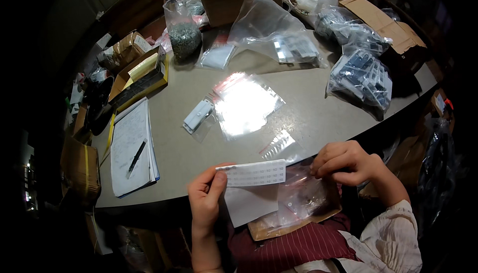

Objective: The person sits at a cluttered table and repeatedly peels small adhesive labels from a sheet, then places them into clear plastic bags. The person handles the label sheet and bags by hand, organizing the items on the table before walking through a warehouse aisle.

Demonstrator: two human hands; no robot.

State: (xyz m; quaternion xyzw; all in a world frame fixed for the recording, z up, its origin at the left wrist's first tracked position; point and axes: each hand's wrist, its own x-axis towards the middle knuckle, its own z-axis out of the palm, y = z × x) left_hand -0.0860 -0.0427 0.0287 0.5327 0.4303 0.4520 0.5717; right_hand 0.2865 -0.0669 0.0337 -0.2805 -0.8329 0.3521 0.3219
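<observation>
My left hand (208, 192) pinches a folded white sheet of small printed labels (259, 172) by its left end, thumb on top. The sheet's lower part hangs down over a shallow cardboard box (279, 232) on my lap. Inside the box lie clear plastic bags (303, 198) with small parts, too small to name. My right hand (343, 162) is closed over the box's right side, thumb and fingertips together; what they hold, if anything, cannot be made out. Just beyond the sheet, a clear zip bag (281, 146) lies at the table's near edge.
A pile of shiny zip bags (246, 106) covers the table's middle, beside a white rectangular part (199, 115) on a bag. Left are a notebook (130, 148) with a pen (137, 158) and an open box (142, 76). Bagged screws (184, 39) and bagged parts (361, 79) stand farther back.
</observation>
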